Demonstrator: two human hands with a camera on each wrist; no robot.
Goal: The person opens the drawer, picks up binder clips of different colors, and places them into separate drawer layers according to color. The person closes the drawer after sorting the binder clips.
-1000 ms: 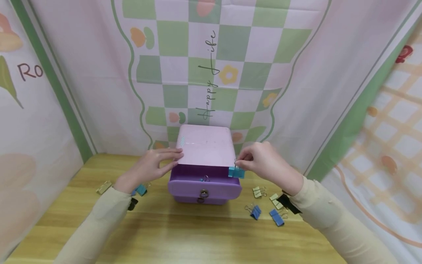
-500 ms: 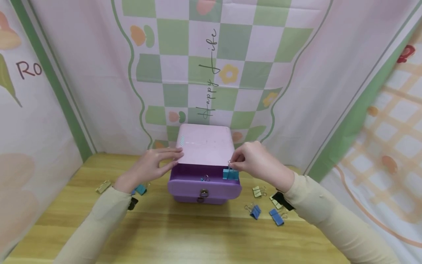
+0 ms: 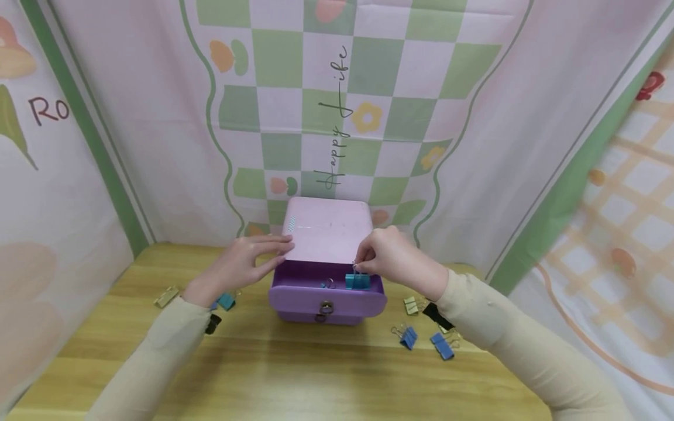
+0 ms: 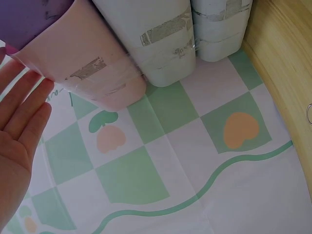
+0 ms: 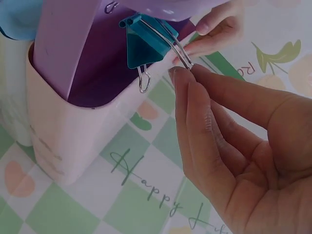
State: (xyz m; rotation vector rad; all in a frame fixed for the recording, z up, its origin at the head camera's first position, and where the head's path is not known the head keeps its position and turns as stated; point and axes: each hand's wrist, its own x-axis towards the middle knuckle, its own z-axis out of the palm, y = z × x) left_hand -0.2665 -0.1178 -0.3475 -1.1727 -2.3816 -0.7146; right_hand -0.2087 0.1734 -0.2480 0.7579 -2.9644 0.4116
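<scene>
A small chest with a pink top [image 3: 329, 228] stands against the back cloth, its purple drawer [image 3: 300, 299] pulled out. My right hand [image 3: 387, 254] pinches a wire handle of a teal binder clip [image 3: 358, 282], which hangs over the drawer's right part. In the right wrist view the thumb and fingertips hold the end of that handle, and the clip's teal body [image 5: 146, 44] points away from the hand. My left hand [image 3: 247, 263] rests straight fingers on the chest's left top edge. Inside the drawer shows another clip's wire loop [image 3: 330, 283], its body mostly hidden.
Right of the chest lie blue binder clips [image 3: 408, 337] and yellow ones [image 3: 411, 305], one partly under the right wrist. Left of it are a yellow clip [image 3: 166, 297] and a teal clip [image 3: 226, 301] near the left wrist. A patterned cloth [image 3: 326, 117] hangs close behind.
My right hand has moved left with the teal binder clip, from the drawer's right edge to over its inside. The left hand has stayed on the chest.
</scene>
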